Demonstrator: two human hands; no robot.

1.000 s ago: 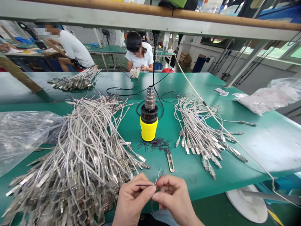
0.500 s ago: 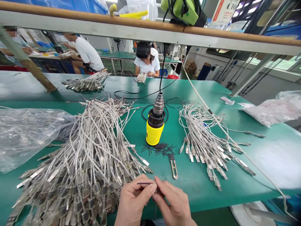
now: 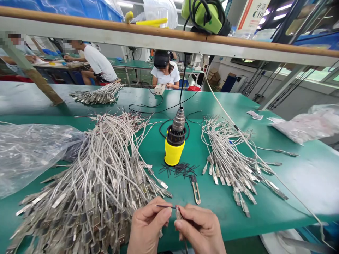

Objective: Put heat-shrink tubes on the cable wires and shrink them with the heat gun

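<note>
Close to the table's near edge, my left hand (image 3: pixel 148 225) pinches a thin black heat-shrink tube (image 3: pixel 163 206) between thumb and forefinger. My right hand (image 3: pixel 203 225) grips a cable (image 3: pixel 179 213) whose end points up toward the tube. Tube and cable end meet or nearly meet; whether a wire sits inside the tube I cannot tell. Just beyond my hands lie a pair of thread snips (image 3: pixel 196 192) and a loose heap of black tubes (image 3: pixel 181 170). Behind that heap a yellow hot-air gun (image 3: pixel 174 151) stands with its metal nozzle up.
A large pile of USB cables (image 3: pixel 100 176) spreads on the left, a smaller bundle (image 3: pixel 230 158) on the right. Plastic bags (image 3: pixel 34 151) flank the green table (image 3: pixel 299 176). A white cord (image 3: pixel 219 100) crosses on the right. Overhead runs a shelf (image 3: pixel 159 37); people work beyond.
My hands have moved slightly apart, with the right one shifting right. The cable end and the tube now show more clearly between my fingers.
</note>
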